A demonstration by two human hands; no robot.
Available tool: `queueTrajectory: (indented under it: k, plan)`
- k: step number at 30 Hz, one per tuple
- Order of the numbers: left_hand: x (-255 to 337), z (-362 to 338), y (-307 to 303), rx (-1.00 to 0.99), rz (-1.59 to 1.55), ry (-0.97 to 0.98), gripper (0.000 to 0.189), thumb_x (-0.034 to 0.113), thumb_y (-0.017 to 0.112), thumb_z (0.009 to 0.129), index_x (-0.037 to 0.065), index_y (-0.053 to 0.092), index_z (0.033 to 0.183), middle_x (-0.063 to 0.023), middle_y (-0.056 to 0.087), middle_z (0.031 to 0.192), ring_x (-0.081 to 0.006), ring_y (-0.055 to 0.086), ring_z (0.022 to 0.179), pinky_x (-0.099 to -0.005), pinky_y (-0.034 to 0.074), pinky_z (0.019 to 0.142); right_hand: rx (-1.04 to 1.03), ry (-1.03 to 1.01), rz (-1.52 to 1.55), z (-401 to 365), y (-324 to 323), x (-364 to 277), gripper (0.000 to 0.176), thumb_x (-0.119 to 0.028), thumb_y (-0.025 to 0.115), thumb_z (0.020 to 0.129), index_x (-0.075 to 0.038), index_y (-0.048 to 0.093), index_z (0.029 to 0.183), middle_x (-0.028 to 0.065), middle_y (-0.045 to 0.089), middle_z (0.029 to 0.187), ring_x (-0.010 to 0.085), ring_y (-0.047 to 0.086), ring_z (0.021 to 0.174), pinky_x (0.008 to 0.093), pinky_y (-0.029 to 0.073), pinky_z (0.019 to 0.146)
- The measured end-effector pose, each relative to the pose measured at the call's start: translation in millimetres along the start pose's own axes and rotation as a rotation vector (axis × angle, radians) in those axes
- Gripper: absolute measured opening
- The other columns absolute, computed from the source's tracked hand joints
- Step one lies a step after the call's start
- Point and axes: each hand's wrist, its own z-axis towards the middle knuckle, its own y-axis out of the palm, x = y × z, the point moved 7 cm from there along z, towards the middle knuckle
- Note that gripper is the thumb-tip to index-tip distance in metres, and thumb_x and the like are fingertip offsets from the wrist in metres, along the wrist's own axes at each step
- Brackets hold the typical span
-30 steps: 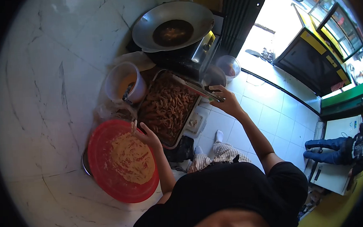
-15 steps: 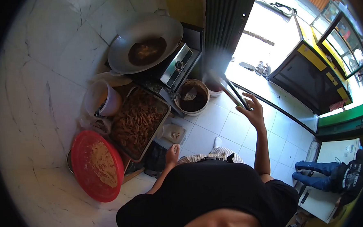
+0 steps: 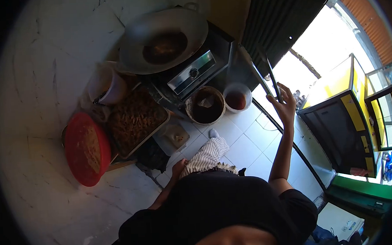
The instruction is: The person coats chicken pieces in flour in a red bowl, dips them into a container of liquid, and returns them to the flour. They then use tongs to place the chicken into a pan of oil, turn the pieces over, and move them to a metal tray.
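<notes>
My right hand (image 3: 285, 103) is closed around a pair of tongs (image 3: 270, 76), held up to the right of the pails with the tips pointing away from me. The tong arms are apart, and I see nothing between them. Low beside my striped trousers (image 3: 206, 156) is my left hand (image 3: 178, 168), its fingers curled; whatever may be inside is hidden. Ahead, a large wok (image 3: 132, 48) with dark liquid sits on a stove (image 3: 217, 61). Left of the stove is a tray (image 3: 160, 129) of browned food pieces, with a red basin (image 3: 80, 150) of pale flour-like powder beside it.
A pail of dark liquid (image 3: 189, 111) and a white pail with reddish contents (image 3: 248, 95) stand by the stove. A clear plastic container (image 3: 163, 139) and a pale bucket (image 3: 114, 89) are near the tray. A yellow-and-black cart (image 3: 331, 124) stands beyond the doorway.
My view has turned. My right hand has moved up and right with the tongs. The left hand has come down to my trousers. A person at the right has mostly left the view.
</notes>
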Motion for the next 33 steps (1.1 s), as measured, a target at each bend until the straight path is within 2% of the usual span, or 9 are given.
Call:
queueTrajectory:
  k: [4, 5, 8, 12, 14, 15, 19, 23, 33]
  plan:
    - [76.4, 48.9, -44.6, 0.239, 0.015, 0.034, 0.021, 0.030, 0.055, 0.082, 0.011, 0.056, 0.090, -0.0094, 0.061, 0.079, -0.0260, 0.060, 0.073, -0.0358, 0.046, 0.062, -0.055, -0.108, 0.035, 56.7, 17.0, -9.8, 0.062, -0.022, 0.078, 0.064, -0.005, 0.050, 0.116, 0.0164, 0.063, 0.095, 0.0211, 0.063, 0.076, 0.0325, 0.052, 0.070]
    - [97.6, 69.0, -56.9, 0.304, -0.004, 0.068, 0.019, 0.029, 0.057, 0.081, 0.011, 0.056, 0.089, -0.0090, 0.060, 0.075, -0.0260, 0.060, 0.070, -0.0365, 0.046, 0.061, -0.133, 0.078, 0.172, 68.4, 25.0, -14.1, 0.059, -0.014, 0.078, 0.062, -0.002, 0.051, 0.112, 0.0150, 0.054, 0.117, 0.0251, 0.060, 0.094, 0.0315, 0.051, 0.069]
    - [160.8, 128.1, -98.2, 0.490, -0.016, 0.155, 0.017, 0.028, 0.058, 0.081, 0.011, 0.055, 0.085, -0.0073, 0.059, 0.069, -0.0263, 0.059, 0.065, -0.0383, 0.046, 0.058, -0.136, -0.031, 0.152, 107.8, 44.2, -10.8, 0.057, -0.012, 0.077, 0.063, -0.005, 0.050, 0.113, 0.0144, 0.062, 0.100, 0.0223, 0.063, 0.082, 0.0320, 0.051, 0.067]
    - [205.2, 185.3, -116.7, 0.448, -0.062, 0.051, 0.019, 0.029, 0.058, 0.081, 0.011, 0.056, 0.085, -0.0062, 0.060, 0.069, -0.0254, 0.060, 0.065, -0.0388, 0.046, 0.058, -0.165, 0.023, 0.034, 140.1, 58.8, 2.6, 0.051, -0.008, 0.073, 0.066, -0.006, 0.050, 0.112, 0.0125, 0.065, 0.079, 0.0190, 0.064, 0.073, 0.0304, 0.050, 0.064]
    - [209.3, 191.7, -115.8, 0.387, -0.052, -0.005, 0.020, 0.030, 0.059, 0.080, 0.011, 0.056, 0.084, -0.0057, 0.060, 0.069, -0.0248, 0.060, 0.066, -0.0385, 0.046, 0.058, -0.155, 0.022, -0.101, 153.7, 50.0, 25.2, 0.045, -0.007, 0.071, 0.067, -0.010, 0.050, 0.107, 0.0113, 0.064, 0.073, 0.0182, 0.064, 0.072, 0.0332, 0.049, 0.065]
    - [211.7, 192.7, -116.6, 0.362, -0.089, -0.010, 0.020, 0.030, 0.059, 0.080, 0.011, 0.056, 0.085, -0.0056, 0.060, 0.068, -0.0248, 0.060, 0.066, -0.0383, 0.047, 0.058, -0.137, -0.146, -0.154, 159.7, 44.1, 20.8, 0.041, -0.005, 0.069, 0.069, -0.011, 0.051, 0.105, 0.0100, 0.064, 0.071, 0.0182, 0.064, 0.071, 0.0337, 0.049, 0.063]
    - [202.7, 185.7, -104.1, 0.341, -0.166, -0.046, 0.021, 0.031, 0.057, 0.081, 0.011, 0.057, 0.086, -0.0052, 0.060, 0.067, -0.0252, 0.060, 0.067, -0.0376, 0.047, 0.058, -0.266, -0.012, -0.136, 187.5, 32.5, 21.8, 0.031, -0.008, 0.062, 0.077, -0.010, 0.054, 0.107, 0.0139, 0.061, 0.102, 0.0245, 0.062, 0.085, 0.0363, 0.048, 0.073]
    - [192.3, 168.1, -92.9, 0.357, -0.213, -0.167, 0.024, 0.033, 0.056, 0.083, 0.010, 0.057, 0.088, -0.0060, 0.062, 0.072, -0.0250, 0.061, 0.070, -0.0365, 0.047, 0.061, -0.360, -0.147, -0.073, 199.9, 41.9, 17.6, 0.029, -0.008, 0.058, 0.079, -0.007, 0.056, 0.108, 0.0126, 0.060, 0.108, 0.0260, 0.056, 0.102, 0.0390, 0.043, 0.086]
    - [217.9, 170.2, -118.3, 0.504, -0.050, -0.280, 0.030, 0.034, 0.055, 0.082, 0.006, 0.055, 0.093, -0.0104, 0.061, 0.082, -0.0256, 0.061, 0.077, -0.0361, 0.048, 0.066, -0.524, -0.201, -0.036, 214.1, 36.2, -16.8, 0.028, -0.009, 0.060, 0.079, -0.006, 0.059, 0.108, 0.0105, 0.061, 0.106, 0.0210, 0.059, 0.098, 0.0316, 0.046, 0.082]
